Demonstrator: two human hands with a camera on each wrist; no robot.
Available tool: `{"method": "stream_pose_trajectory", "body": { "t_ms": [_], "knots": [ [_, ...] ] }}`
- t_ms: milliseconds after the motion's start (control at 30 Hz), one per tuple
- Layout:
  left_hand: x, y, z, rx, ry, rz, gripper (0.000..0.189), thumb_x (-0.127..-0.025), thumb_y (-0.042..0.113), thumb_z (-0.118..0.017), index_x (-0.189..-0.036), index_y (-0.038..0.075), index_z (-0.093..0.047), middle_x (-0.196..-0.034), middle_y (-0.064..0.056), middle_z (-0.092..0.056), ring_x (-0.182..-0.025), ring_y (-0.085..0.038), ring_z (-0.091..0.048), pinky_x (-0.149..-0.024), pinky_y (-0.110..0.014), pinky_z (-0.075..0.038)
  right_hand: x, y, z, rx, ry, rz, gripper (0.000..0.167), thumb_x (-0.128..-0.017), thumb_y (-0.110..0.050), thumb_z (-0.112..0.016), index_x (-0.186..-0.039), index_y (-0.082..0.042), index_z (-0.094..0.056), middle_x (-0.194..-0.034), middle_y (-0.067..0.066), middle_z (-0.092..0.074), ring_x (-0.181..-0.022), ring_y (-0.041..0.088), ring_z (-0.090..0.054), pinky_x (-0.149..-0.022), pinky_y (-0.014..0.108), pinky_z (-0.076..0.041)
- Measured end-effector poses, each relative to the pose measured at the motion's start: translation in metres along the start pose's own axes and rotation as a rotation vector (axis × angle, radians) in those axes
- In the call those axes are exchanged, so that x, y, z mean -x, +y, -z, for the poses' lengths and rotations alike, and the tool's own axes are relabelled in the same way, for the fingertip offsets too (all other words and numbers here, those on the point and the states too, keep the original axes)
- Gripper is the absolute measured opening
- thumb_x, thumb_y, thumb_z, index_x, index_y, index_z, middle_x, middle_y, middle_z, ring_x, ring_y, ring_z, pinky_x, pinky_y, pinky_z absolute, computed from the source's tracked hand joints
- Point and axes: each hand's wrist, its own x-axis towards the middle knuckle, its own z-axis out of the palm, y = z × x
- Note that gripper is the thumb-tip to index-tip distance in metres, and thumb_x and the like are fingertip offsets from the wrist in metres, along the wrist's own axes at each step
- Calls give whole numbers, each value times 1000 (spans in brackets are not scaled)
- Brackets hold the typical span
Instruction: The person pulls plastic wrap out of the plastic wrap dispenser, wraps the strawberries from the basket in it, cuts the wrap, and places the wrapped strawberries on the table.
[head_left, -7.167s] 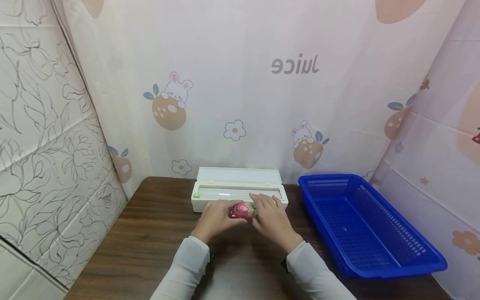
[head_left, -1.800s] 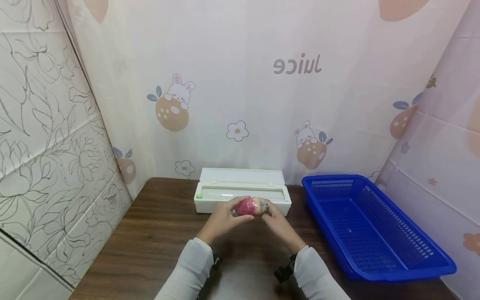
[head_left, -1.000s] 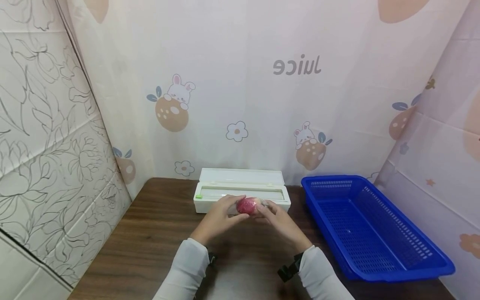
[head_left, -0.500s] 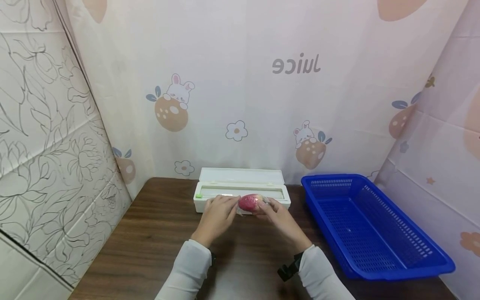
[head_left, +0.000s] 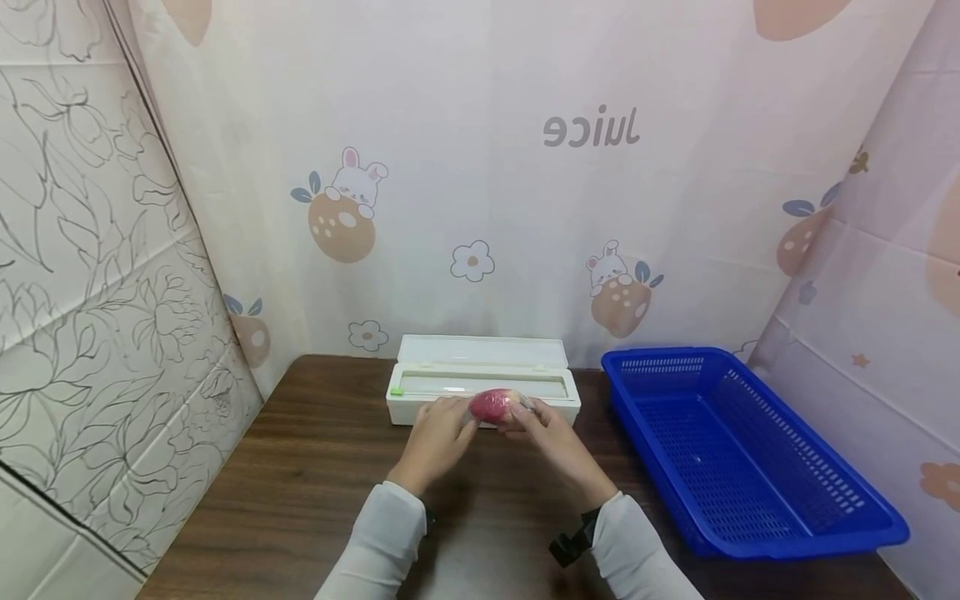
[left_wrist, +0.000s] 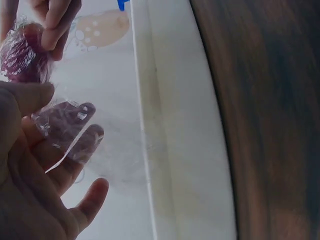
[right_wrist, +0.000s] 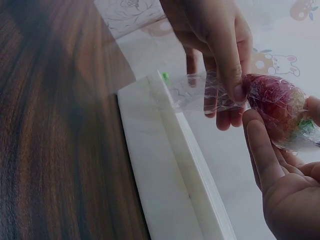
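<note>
A rounded red thing with a pale end (head_left: 491,406), wrapped in clear cling film, is held up in front of the white box. My right hand (head_left: 558,446) grips its right end, thumb on the near side; in the right wrist view its fingers (right_wrist: 263,150) lie along the underside. At the other end my left hand (head_left: 435,442) pinches the film between thumb and forefinger. A loose tail of cling film (right_wrist: 187,95) trails across the left hand's other fingers, which are spread behind it. Some green (right_wrist: 305,122) shows through the wrap at the pale end.
Behind the hands stands the long white box (head_left: 402,410), its lid (head_left: 483,350) raised, with a green slider (head_left: 397,391) at the left. To the right is a blue plastic basket (head_left: 647,467). Patterned curtains enclose the dark wooden table (head_left: 285,467).
My left hand has shifted from cupping the wrapped thing to its left end, pinching the film there. The right thumb has come over the near side. Box and basket stay put.
</note>
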Motion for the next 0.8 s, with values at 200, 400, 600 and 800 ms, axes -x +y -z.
{"method": "stream_pose_trajectory", "body": {
  "t_ms": [200,400,600,800],
  "knots": [
    [-1,-2,-12,103,74,18,24,-102,16,-54,-121,10,-68,-119,-8,-69,-115,-29,-60,-93,-55,-45,1,-1,-4,1,3,20,52,-108,-40,-45,-135,4,-52,-115,23,-68,-110,37,-65,-100,55,-46],
    [-2,0,-22,138,123,9,35,-103,15,-50,-133,1,-60,-129,-14,-64,-121,-34,-57,-97,-60,-44,0,0,-11,-1,29,24,49,-108,-37,-45,-128,8,-55,-108,22,-68,-103,33,-66,-94,43,-53],
    [-3,0,-27,180,65,19,42,-106,20,-44,-143,2,-51,-149,-12,-49,-134,-33,-47,-105,-60,-38,-2,-1,-17,-52,43,19,47,-108,-34,-46,-126,8,-55,-103,12,-66,-96,24,-63,-89,35,-54],
    [-1,-3,-23,230,-23,79,56,-103,32,-48,-151,4,-41,-154,-12,-42,-140,-32,-39,-110,-63,-31,-2,-1,-18,-31,89,-15,49,-107,-38,-47,-129,5,-55,-102,11,-66,-94,20,-62,-93,43,-53]
  ]
}}
